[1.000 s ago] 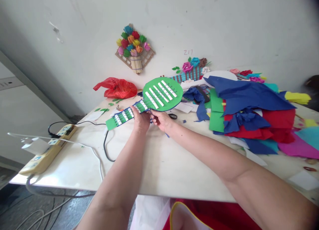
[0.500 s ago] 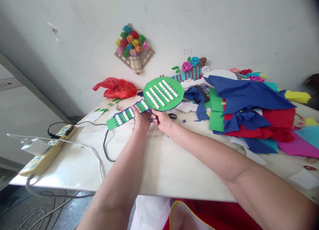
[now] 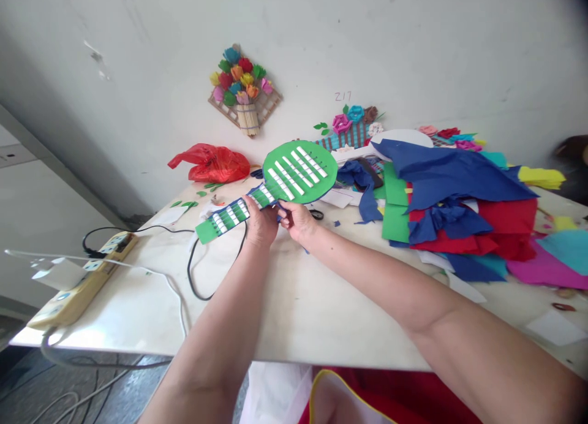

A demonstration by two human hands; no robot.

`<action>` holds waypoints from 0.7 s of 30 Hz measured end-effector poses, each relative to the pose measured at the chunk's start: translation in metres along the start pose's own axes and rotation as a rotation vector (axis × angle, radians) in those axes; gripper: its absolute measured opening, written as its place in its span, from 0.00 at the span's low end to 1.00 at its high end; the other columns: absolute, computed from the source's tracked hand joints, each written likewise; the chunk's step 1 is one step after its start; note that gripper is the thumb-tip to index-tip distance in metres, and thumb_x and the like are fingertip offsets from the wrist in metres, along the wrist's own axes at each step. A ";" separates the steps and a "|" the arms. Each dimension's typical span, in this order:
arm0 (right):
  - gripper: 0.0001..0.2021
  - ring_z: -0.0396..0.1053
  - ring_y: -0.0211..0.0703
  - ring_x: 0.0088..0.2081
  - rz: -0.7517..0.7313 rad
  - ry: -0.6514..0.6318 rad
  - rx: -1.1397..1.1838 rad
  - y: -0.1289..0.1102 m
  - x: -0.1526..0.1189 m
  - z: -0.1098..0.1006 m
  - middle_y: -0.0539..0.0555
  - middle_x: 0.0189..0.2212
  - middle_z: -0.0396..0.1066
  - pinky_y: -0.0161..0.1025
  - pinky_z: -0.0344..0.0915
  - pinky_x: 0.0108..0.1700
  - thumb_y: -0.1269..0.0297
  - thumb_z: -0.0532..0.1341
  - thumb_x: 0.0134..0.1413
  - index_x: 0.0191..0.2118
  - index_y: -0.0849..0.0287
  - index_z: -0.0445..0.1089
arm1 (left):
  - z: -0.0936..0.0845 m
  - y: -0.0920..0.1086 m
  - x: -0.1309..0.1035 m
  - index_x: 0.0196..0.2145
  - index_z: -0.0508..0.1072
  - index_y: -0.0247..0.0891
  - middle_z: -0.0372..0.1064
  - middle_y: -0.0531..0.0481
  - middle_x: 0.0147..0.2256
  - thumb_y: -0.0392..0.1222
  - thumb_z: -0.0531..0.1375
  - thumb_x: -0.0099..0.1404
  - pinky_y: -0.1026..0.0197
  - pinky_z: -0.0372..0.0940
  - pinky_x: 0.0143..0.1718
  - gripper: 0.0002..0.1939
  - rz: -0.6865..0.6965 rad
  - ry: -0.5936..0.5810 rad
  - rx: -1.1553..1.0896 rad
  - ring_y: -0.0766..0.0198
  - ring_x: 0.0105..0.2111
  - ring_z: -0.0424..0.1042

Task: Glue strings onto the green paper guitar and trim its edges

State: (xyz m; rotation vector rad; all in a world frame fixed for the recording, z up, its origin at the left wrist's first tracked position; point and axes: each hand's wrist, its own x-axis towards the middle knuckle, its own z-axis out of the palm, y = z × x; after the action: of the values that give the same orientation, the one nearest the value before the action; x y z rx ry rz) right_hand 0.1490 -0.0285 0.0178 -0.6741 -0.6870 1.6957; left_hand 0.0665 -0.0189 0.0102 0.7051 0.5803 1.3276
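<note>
A green paddle-shaped craft (image 3: 275, 160) with white strips and a dark blue edge is held up above the table, its round end to the upper right and its narrow neck to the lower left. My left hand (image 3: 261, 223) is closed on the neck, thumb on top, the other fingers hidden beneath. Close beside it, my right hand (image 3: 296, 220) pinches at the blue edge where neck and round part meet. A bit of blue material shows between the two hands.
A red plastic bag (image 3: 215, 163) lies by the wall. Blue, red and green paper (image 3: 450, 173) is piled at the right. A power strip (image 3: 85, 283) with cables sits at the left of the table (image 3: 294, 314). Paper flowers (image 3: 239, 81) hang on the wall.
The view has shifted slightly, so the background sits a little further left. Both hands keep nearly the same hold on the green craft.
</note>
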 end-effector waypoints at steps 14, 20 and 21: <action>0.04 0.44 0.25 0.11 0.038 -0.045 -0.278 0.006 0.000 -0.007 0.42 0.10 0.53 0.27 0.35 0.14 0.71 0.56 0.41 0.21 0.61 0.58 | -0.005 0.003 0.001 0.28 0.71 0.31 0.63 0.45 0.16 0.76 0.29 0.50 0.55 0.66 0.20 0.49 -0.039 0.059 -0.002 0.55 0.20 0.69; 0.05 0.42 0.26 0.11 -0.001 0.034 -0.493 0.004 0.000 -0.009 0.41 0.08 0.50 0.28 0.36 0.14 0.70 0.55 0.41 0.20 0.60 0.58 | -0.008 0.005 0.005 0.43 0.71 0.37 0.72 0.41 0.37 0.74 0.40 0.54 0.52 0.67 0.39 0.41 0.193 -0.014 -0.163 0.51 0.40 0.72; 0.05 0.44 0.26 0.12 -0.028 0.063 -0.554 0.005 0.002 -0.010 0.42 0.09 0.50 0.28 0.38 0.15 0.71 0.56 0.41 0.20 0.61 0.60 | -0.010 0.006 0.006 0.44 0.70 0.38 0.71 0.41 0.39 0.73 0.41 0.54 0.52 0.66 0.42 0.40 0.218 -0.016 -0.180 0.52 0.41 0.72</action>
State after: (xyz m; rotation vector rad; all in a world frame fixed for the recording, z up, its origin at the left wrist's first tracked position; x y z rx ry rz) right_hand 0.1533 -0.0264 0.0072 -1.0902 -1.1313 1.4526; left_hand 0.0565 -0.0110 0.0084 0.6432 0.3725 1.5533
